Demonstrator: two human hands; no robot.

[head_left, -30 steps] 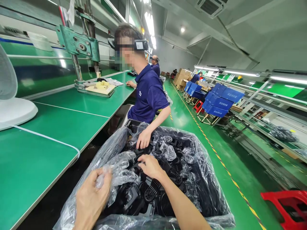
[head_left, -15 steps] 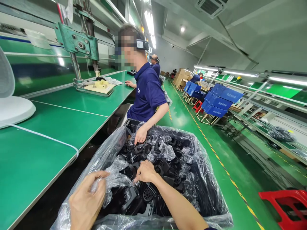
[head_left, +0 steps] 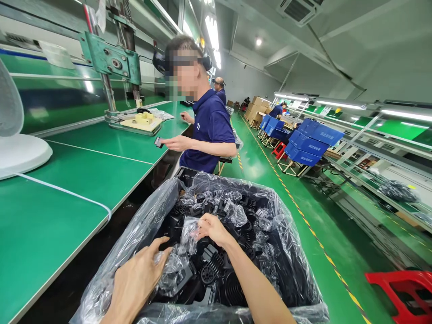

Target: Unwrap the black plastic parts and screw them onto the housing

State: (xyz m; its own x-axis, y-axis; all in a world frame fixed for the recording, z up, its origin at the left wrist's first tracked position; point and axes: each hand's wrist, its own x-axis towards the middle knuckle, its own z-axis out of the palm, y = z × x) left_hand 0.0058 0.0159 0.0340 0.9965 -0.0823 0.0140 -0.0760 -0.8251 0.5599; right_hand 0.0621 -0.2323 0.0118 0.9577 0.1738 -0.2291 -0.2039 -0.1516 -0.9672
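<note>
A large bin lined with clear plastic (head_left: 300, 265) stands in front of me, full of black plastic parts (head_left: 211, 270), some wrapped in clear film. My right hand (head_left: 212, 229) pinches a crumpled clear plastic bag (head_left: 189, 236) above the parts. At the left side of the bin, my left hand (head_left: 140, 276) has the lower end of the bag's film between thumb and fingers. The film runs between both hands. Whether a part is inside the bag I cannot tell.
A co-worker (head_left: 212, 121) sits beyond the bin, holding a small dark part (head_left: 158, 142). A green workbench (head_left: 77, 180) runs along the left with a press (head_left: 114, 63) on it. A red stool (head_left: 401, 292) stands at right; blue boxes (head_left: 305, 141) are stacked farther back.
My right hand has lifted up and slightly right with the plastic film. My left hand has moved right, over the parts. The co-worker's hand has left the bin and now holds a small part.
</note>
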